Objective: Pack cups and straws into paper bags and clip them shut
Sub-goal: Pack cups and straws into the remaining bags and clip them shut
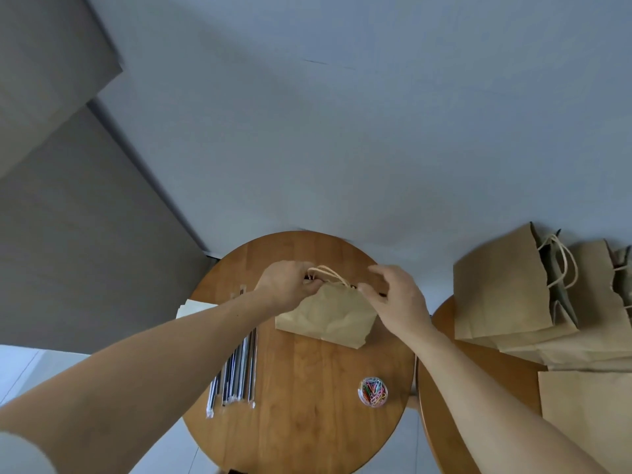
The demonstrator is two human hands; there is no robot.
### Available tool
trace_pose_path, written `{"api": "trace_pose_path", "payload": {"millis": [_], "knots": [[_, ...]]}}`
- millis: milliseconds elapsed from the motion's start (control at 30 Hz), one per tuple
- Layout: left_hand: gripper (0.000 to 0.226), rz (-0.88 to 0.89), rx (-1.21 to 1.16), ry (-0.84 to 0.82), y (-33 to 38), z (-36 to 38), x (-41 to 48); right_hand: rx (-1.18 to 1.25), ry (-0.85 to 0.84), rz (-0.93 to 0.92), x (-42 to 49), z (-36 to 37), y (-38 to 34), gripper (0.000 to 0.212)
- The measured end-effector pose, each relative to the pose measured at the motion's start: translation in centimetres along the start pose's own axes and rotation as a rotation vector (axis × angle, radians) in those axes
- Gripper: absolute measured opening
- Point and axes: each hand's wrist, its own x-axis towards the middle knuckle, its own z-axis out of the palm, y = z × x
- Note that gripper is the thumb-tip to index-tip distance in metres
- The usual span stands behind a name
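Round table (307, 436): bare wood down the middle & near edge, between the straws (239, 371) on the left & the clip tub (372, 391) on the right, so a hand can come in there. Far half taken by the paper bag (328, 319); left hand (287, 285) grips its top left, right hand (393, 299) pinches its top right, blocking the way over its mouth. Left forearm crosses the straws' far ends. Wall (342, 148) close behind. Right: second table (444, 388) just beside, thin gap between, its top piled w/ standing bags (506, 292) & a flat bag (588, 405).
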Motion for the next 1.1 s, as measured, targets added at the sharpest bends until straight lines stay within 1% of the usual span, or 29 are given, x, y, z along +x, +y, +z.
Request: {"api": "trace_pose_path", "payload": {"millis": [33, 100, 133, 167, 267, 300, 367, 467, 533, 600, 700, 800, 1100], "knots": [[0.026, 0.012, 0.011, 0.001, -0.1, 0.0, 0.3, 0.070, 0.108, 0.046, -0.7, -0.1, 0.6, 0.031], [0.030, 0.035, 0.023, 0.007, -0.2, 0.0, 0.7, 0.154, 0.300, 0.148, -2.7, 0.3, 2.6, 0.017], [0.031, 0.041, 0.025, 0.008, -0.2, 0.0, 0.8, 0.132, 0.313, 0.202, -3.8, 0.8, 3.9, 0.008], [0.031, 0.045, 0.025, 0.006, -0.4, 0.1, 1.0, 0.078, 0.232, 0.258, -4.8, 1.4, 5.2, 0.006], [0.029, 0.048, 0.022, -0.004, -0.8, 0.4, 1.2, -0.111, -0.297, 0.399, -7.8, 4.5, 8.9, 0.014], [0.028, 0.052, 0.020, -0.002, -0.9, 0.5, 1.2, -0.160, -0.412, 0.418, -8.6, 5.6, 9.6, 0.017], [0.028, 0.065, 0.019, 0.005, -1.0, 0.6, 1.3, -0.261, -0.516, 0.433, -9.8, 7.7, 10.5, 0.022], [0.026, 0.064, 0.004, 0.018, -1.0, 0.7, 1.3, -0.380, -0.586, 0.471, -10.8, 9.8, 10.9, 0.023], [0.023, 0.053, -0.008, 0.032, -1.1, 0.9, 1.0, -0.440, -0.593, 0.487, -11.1, 10.4, 10.8, 0.020], [0.022, 0.042, -0.023, 0.036, -1.2, 1.0, 0.8, -0.481, -0.560, 0.485, -11.2, 11.0, 10.6, 0.017], [0.018, 0.041, -0.036, 0.054, -1.3, 1.2, 0.6, -0.508, -0.485, 0.481, -11.4, 11.8, 10.4, 0.019], [0.020, 0.042, -0.030, 0.072, -1.3, 1.4, 0.6, -0.511, -0.454, 0.471, -11.7, 12.0, 10.5, 0.020], [0.020, 0.038, -0.053, 0.040, -1.3, 1.3, 0.6, -0.351, -0.320, 0.469, -12.7, 10.7, 10.1, 0.009]]}}
